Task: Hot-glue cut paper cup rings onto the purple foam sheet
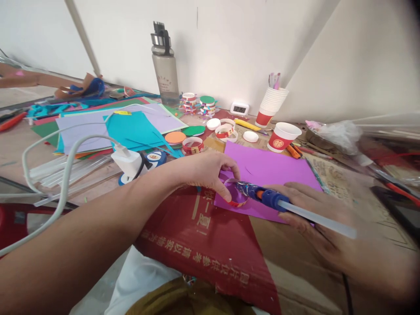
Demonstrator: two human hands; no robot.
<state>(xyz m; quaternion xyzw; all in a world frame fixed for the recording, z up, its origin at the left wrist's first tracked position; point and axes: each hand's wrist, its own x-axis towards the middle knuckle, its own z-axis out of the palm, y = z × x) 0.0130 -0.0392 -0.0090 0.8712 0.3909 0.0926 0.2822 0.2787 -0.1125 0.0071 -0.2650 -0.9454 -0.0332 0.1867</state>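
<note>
On a sheet of purple paper [262,168], my left hand [213,170] steadies a ring cut from a paper cup [239,203] between thumb and fingers. The ring stands on its edge, partly hidden by my fingers. My right hand [315,218] grips a blue glue gun [274,197], its handle mostly covered by the hand. A long clear glue stick [318,218] sticks out of its back end. The gun's nozzle points at the ring, close to my left fingertips; whether they touch I cannot tell.
Red cardboard [193,227] lies under the paper. Behind are a paper cup [284,136], a cup stack [272,105], a small clock [239,108], more rings [193,145] and a water bottle [165,72]. At left, a white charger [126,162] with cable sits near coloured sheets [131,131].
</note>
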